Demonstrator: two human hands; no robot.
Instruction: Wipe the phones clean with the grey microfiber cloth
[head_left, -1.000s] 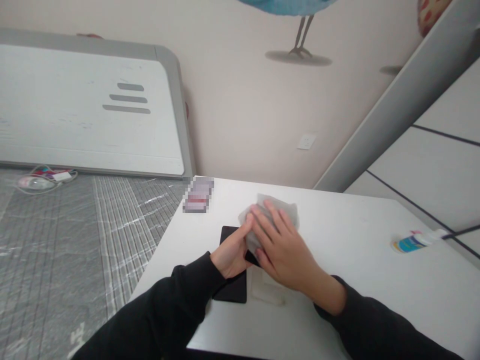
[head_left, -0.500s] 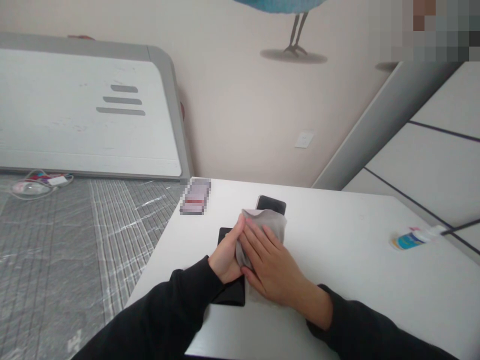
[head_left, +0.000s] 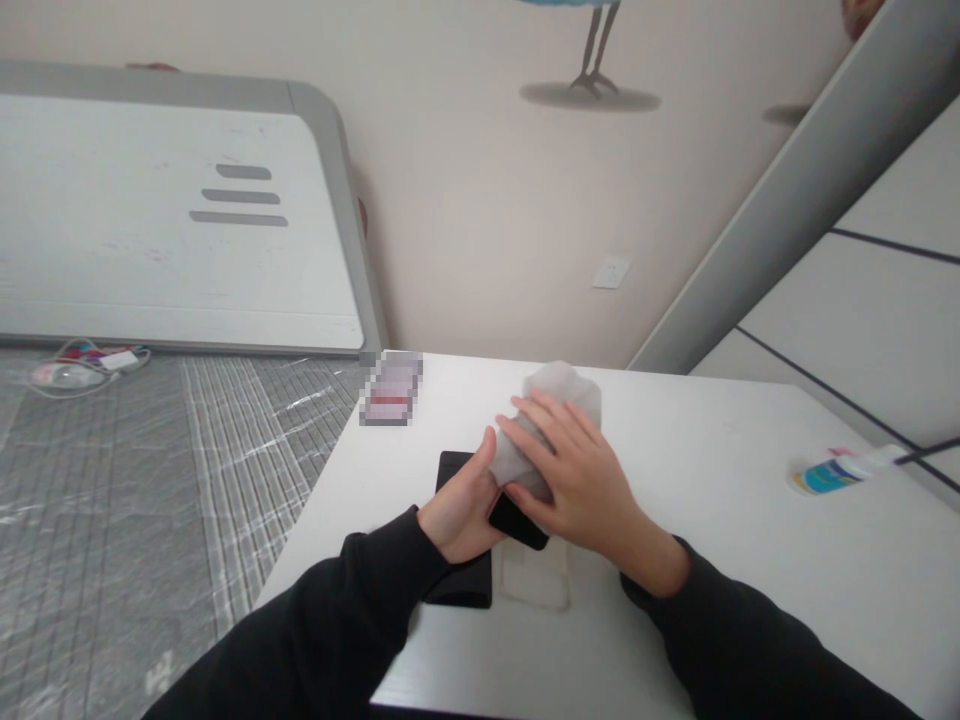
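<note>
My left hand (head_left: pixel 469 505) grips a black smartphone (head_left: pixel 517 522) from its left side, thumb pointing up. A light grey cloth (head_left: pixel 559 385) lies over the upper part of the phone and hides it. My right hand (head_left: pixel 574 465) presses the cloth onto the phone, fingers stretched across it. Beneath my left hand, a larger black flat device (head_left: pixel 465 585), like a tablet or phone, rests on the white table (head_left: pixel 675 520), partly covered by hand and sleeve. Beside it lies a clear phone case (head_left: pixel 536 590).
A blurred-out pinkish flat item (head_left: pixel 391 388) lies at the table's far left corner. On the right, a white bottle with a blue label (head_left: pixel 832 475) lies near the panelled cabinet (head_left: pixel 885 310). A bed (head_left: pixel 180 200) with a plastic-covered mattress (head_left: pixel 150 520) is on the left.
The cloth and my right hand have moved up and away along the phone, uncovering its near end. The clear case now shows more. The view has tilted slightly down.
</note>
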